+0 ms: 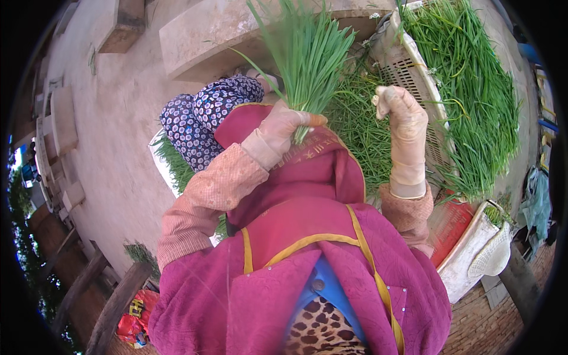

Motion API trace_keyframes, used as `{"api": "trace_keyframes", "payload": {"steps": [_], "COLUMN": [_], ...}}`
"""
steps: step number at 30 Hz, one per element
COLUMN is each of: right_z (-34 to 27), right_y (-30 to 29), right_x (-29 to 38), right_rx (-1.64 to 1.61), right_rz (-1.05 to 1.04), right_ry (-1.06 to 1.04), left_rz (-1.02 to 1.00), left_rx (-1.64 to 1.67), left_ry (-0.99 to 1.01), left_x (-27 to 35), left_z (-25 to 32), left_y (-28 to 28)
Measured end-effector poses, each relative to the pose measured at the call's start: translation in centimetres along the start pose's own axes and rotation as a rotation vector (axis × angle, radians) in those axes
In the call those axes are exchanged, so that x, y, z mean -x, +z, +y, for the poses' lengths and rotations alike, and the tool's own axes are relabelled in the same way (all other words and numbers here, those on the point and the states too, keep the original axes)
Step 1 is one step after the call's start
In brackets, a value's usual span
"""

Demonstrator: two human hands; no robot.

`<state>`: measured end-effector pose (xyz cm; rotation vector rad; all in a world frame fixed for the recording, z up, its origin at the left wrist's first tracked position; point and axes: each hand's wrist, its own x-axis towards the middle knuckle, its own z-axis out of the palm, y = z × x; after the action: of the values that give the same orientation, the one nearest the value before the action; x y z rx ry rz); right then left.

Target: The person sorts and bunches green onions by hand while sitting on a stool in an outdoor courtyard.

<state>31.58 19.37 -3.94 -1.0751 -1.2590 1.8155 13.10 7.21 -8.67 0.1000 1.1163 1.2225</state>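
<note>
A bundle of long green leafy stalks, like garlic chives (313,66), stands fanned out above my lap, its pale stem ends gripped in my gloved left hand (284,126). My gloved right hand (401,106) is raised to the right of the bundle, apart from it, with fingers curled in; whether a small thing is between them I cannot tell. Beneath and between the hands lies a heap of loose green leaves (366,137). Close to the right hand stands a white slotted plastic crate (415,71), with a thick pile of the same greens (475,102) at its far side.
A white container of greens (163,159) sits by my left leg. A concrete ledge (199,40) runs in front of my feet. At the lower right are a white bag (466,257) and a red surface (452,226); a red plastic bag (137,317) lies lower left beside wooden poles (117,301).
</note>
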Motion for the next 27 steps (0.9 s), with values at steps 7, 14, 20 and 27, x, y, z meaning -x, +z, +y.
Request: {"api": "trace_keyframes", "payload": {"steps": [7, 14, 20, 27], "right_z": [1.1, 2.4, 1.3, 0.1], "right_y": [0.2, 3.4, 2.5, 1.2], "right_x": [-0.3, -2.8, -2.7, -1.9], "right_rx": [0.726, 0.752, 0.278, 0.776], "right_rz": [-0.029, -0.091, -0.016, -0.178], "right_ry": [-0.426, -0.414, -0.084, -0.85], "left_rz": [-0.076, -0.138, -0.044, -0.023], "left_rx": [0.04, 0.057, -0.024, 0.084], "left_ry": [-0.011, 0.01, -0.014, 0.022], "left_x": [0.6, 1.3, 0.8, 0.9], "left_z": [-0.1, 0.2, -0.2, -0.4], "left_y": [0.0, 1.2, 0.4, 0.8]}}
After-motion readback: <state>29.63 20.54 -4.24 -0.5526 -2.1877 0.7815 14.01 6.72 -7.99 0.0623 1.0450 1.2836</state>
